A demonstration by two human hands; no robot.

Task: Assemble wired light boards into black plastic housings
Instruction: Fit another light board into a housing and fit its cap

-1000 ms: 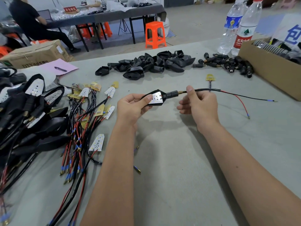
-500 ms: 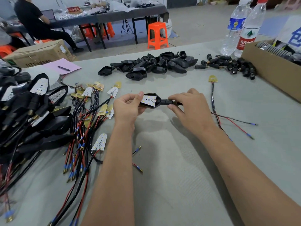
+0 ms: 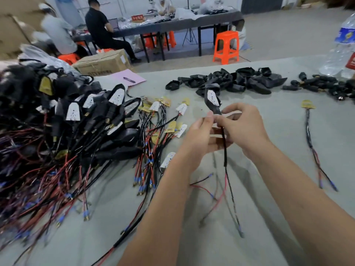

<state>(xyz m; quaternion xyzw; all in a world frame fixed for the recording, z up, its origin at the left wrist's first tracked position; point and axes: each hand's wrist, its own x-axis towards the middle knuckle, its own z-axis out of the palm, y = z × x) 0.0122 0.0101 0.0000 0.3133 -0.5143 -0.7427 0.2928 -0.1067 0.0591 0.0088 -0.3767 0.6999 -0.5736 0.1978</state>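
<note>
Workshop floor, grey-covered bench [image 3: 269, 131] in front, other people seated at a long dark table [image 3: 192, 22] behind, orange stools [image 3: 226, 47] beside it.

Writing: red sign [image 3: 137, 17] on the far table, characters too small to read. Cardboard box [image 3: 101, 63] behind the bench has dark print along its lower face, not legible. Water bottle [image 3: 343, 41] at the right edge carries a blue label with a yellow mark, text blurred. Pink paper [image 3: 126, 77] with a pen [image 3: 129, 79] lying on it, no writing made out.

Grip: both hands raised above the bench, close together. Left hand [image 3: 199, 135] pinches the black stem at the bottom of the housing [image 3: 212, 98] between thumb and fingertips. Right hand [image 3: 244, 127], fingers curled, pinches the same stem and the top of the black sleeved cable [image 3: 225, 150] just below it. Housing stands nearly upright, white light board [image 3: 213, 97] seated in it and facing the camera. Cable hangs down between the wrists, splitting into red and black leads with blue-tipped ends near the bench.

Left of bench: heap of finished units [image 3: 76, 116] with tangled red and black wires. Loose wired boards [image 3: 167, 116], white and yellow-backed, lie between the heap and the hands. Empty black housings [image 3: 240, 79] piled at the far side, small black connectors [image 3: 322, 86] to their right. One wired board [image 3: 308, 104] lies alone on the right.
</note>
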